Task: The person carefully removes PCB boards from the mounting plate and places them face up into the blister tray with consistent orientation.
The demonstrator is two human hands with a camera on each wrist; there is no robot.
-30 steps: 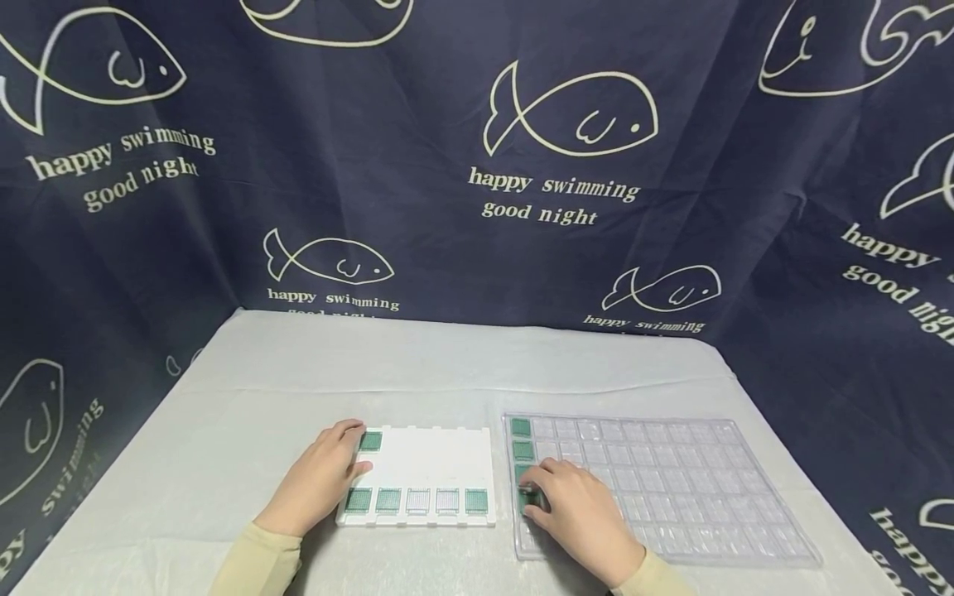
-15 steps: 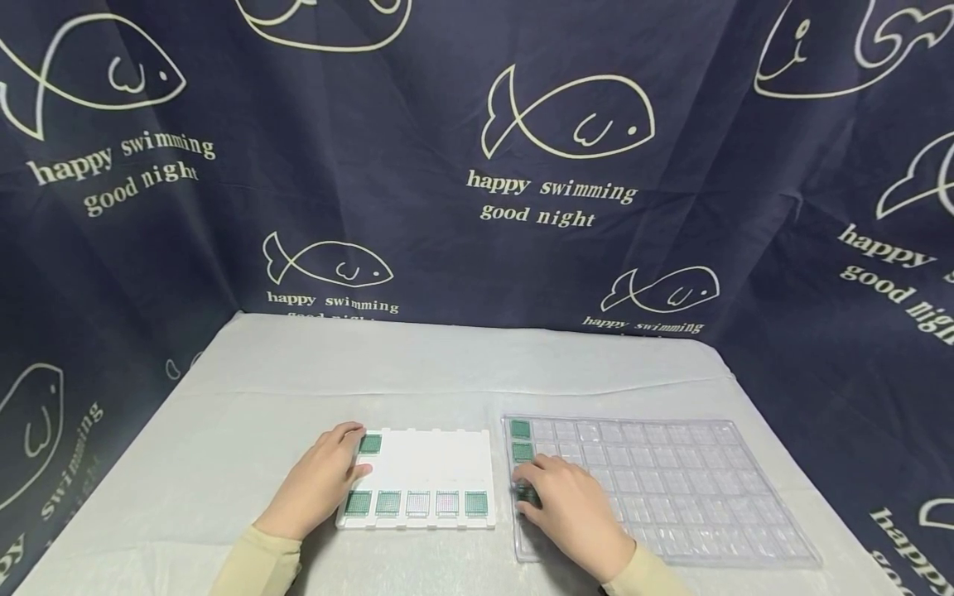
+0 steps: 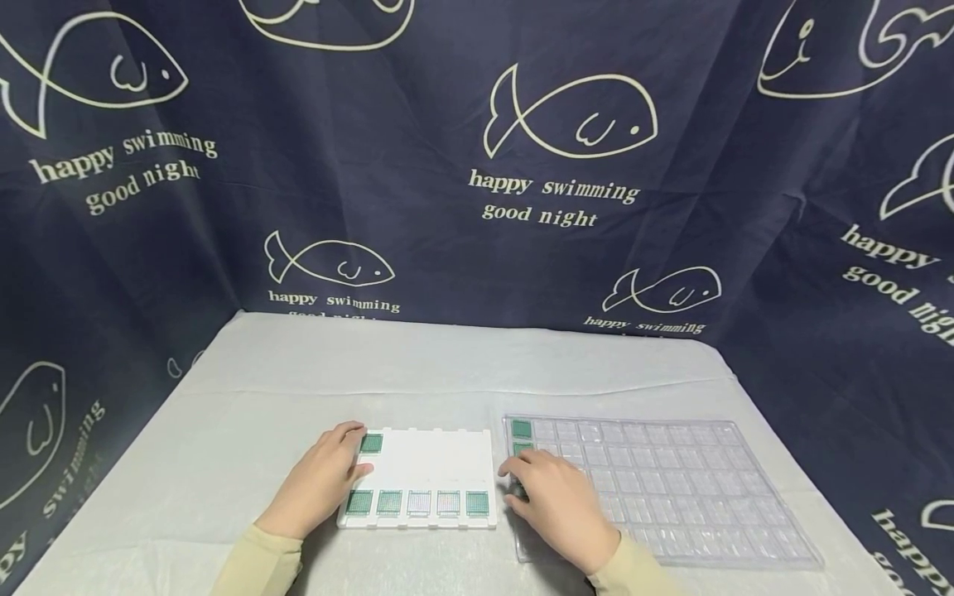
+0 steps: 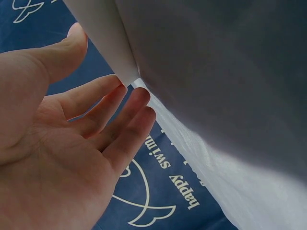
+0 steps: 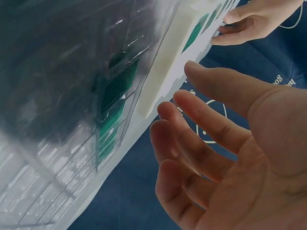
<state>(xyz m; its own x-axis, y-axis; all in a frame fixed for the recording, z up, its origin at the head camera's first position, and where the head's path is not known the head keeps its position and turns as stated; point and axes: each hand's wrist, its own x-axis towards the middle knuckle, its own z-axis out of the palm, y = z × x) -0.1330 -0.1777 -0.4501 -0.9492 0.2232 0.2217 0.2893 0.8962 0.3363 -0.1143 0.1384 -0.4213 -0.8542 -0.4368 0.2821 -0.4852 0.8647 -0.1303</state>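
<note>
On the table lies a white rectangular board (image 3: 428, 459) bearing small green perforated squares, several along its near edge, such as one square (image 3: 477, 503), and one at its far left corner (image 3: 372, 444). My left hand (image 3: 316, 476) rests against the board's left side, fingertips at the edge and thumb over the top; its fingers look extended in the left wrist view. My right hand (image 3: 562, 501) hovers at the left edge of a clear compartment tray (image 3: 693, 488), fingers apart with nothing between them. Green squares (image 5: 111, 117) sit in the tray's left column, partly hidden by this hand in the head view.
The board and tray stand side by side with a narrow gap between them. White cloth (image 3: 440, 356) covers the table. A dark blue curtain (image 3: 447, 207) with fish drawings surrounds it at the back and sides.
My right hand has moved left from over the tray's left column to its left edge, and its fingers have spread. My left hand and the board have stayed put.
</note>
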